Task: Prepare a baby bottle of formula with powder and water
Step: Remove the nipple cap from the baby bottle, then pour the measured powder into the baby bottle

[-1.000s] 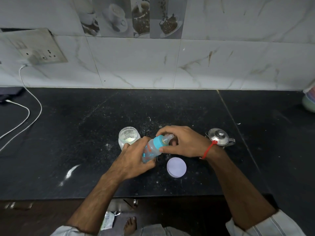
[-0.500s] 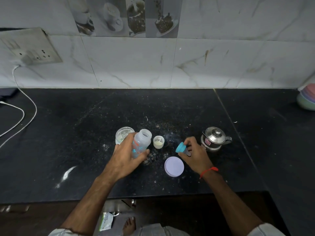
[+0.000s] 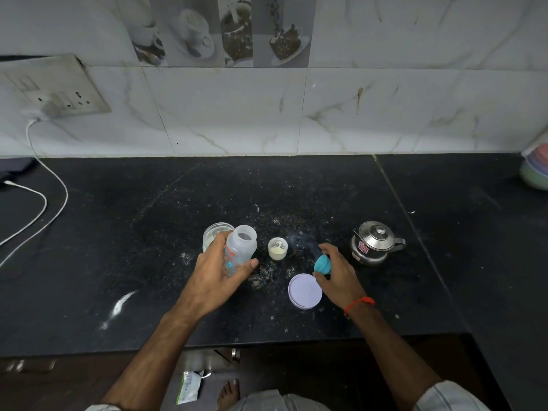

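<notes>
My left hand [image 3: 218,272] grips a clear baby bottle [image 3: 240,247] with orange and blue prints; its mouth is uncovered and it stands nearly upright. Behind it sits an uncovered glass jar [image 3: 214,235] holding white powder. A small cup [image 3: 278,248] with pale powder stands on the counter just right of the bottle. My right hand [image 3: 336,272] holds the bottle's teal cap [image 3: 322,264] low over the counter. A round pale lid [image 3: 304,291] lies flat under that hand's near side. A small steel kettle [image 3: 375,242] stands to the right.
The black counter [image 3: 148,232] carries spilled powder around the cup and a white smear at front left. A white cable [image 3: 44,203] runs from a wall socket [image 3: 56,90] at far left. Stacked coloured bowls [image 3: 536,170] sit at the right edge.
The teal cap came off the bottle and my right hand carried it down to the right. My left hand set the bottle upright beside the jar.
</notes>
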